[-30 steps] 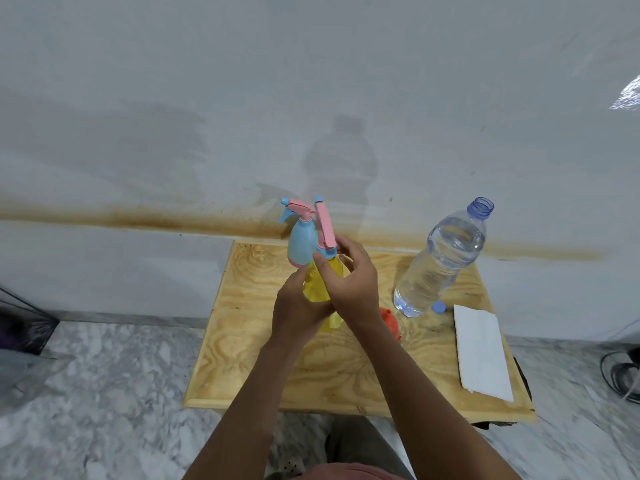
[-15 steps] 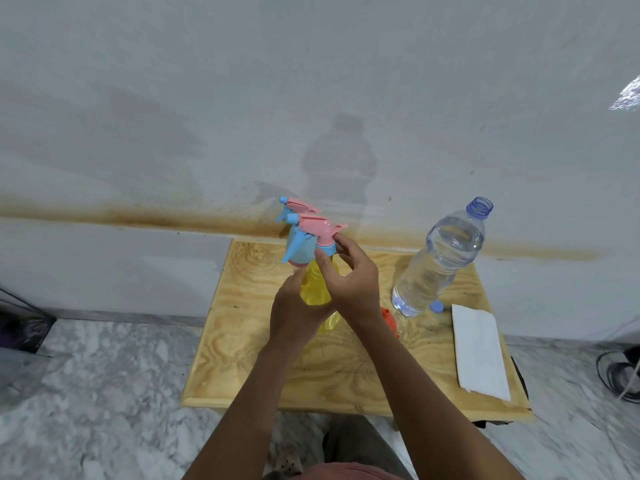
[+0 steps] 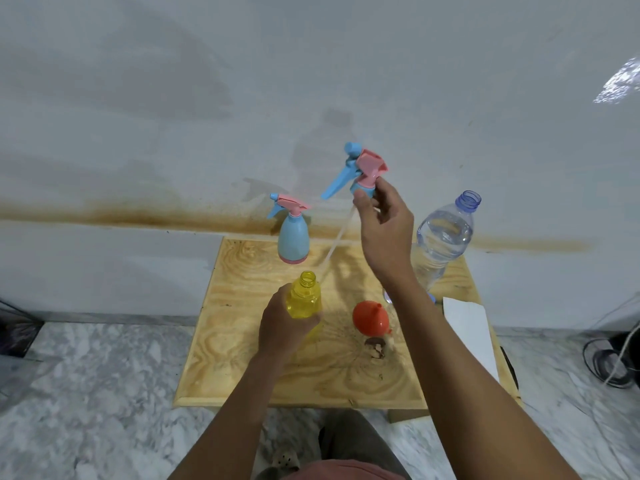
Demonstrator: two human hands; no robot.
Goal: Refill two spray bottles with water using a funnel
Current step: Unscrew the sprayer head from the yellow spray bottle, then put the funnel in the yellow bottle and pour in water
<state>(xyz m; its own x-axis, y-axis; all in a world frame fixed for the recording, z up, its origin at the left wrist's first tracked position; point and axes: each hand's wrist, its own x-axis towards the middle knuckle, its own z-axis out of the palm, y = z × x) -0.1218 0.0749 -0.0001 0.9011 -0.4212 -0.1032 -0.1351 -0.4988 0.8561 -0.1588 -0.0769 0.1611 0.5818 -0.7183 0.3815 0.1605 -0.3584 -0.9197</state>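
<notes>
My left hand (image 3: 284, 329) grips the yellow spray bottle (image 3: 304, 296), which stands on the wooden table (image 3: 242, 358) with its neck open. Held up above the table in my right hand (image 3: 382, 225) is that bottle's pink and blue spray head (image 3: 360, 171); its thin white dip tube (image 3: 334, 245) slants down, with the tip just beside the yellow neck. A blue spray bottle (image 3: 292, 237) with its head on stands at the table's back edge. An orange funnel (image 3: 370, 317) lies on its side on the table between my arms.
A large clear water bottle (image 3: 443, 240), uncapped and mostly full, stands at the back right, its blue cap partly hidden behind my right arm. A folded white cloth (image 3: 467, 330) lies along the right edge. The wall is close behind. Cables (image 3: 616, 358) lie on the marble floor at right.
The spray head has come off the yellow bottle and my right hand has lifted it up and right, drawing the tube out. The blue bottle and funnel are now unhidden.
</notes>
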